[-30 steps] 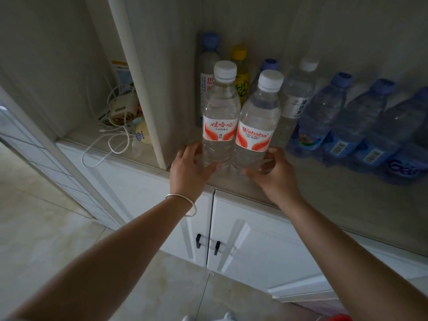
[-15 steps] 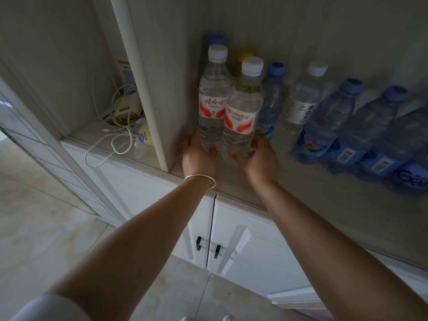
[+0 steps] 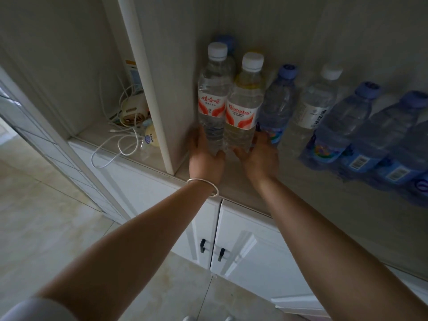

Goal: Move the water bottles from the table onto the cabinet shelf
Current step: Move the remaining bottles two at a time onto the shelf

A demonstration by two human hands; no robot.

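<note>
We are in what looks like a home, standing at a built-in white cabinet point(image 3: 245, 230) with panelled doors and small dark handles point(image 3: 202, 245). Above the doors runs an open shelf point(image 3: 301, 195) divided by an upright panel point(image 3: 159, 96). On one side we see household clutter: a tangle of white charging cables point(image 3: 111, 147) and small gadgets. On the other side stands a row of drinking water bottles point(image 3: 278, 105), some with white caps, some with blue. Pale, glossy floor tiles point(image 3: 46, 216) lie below.
</note>
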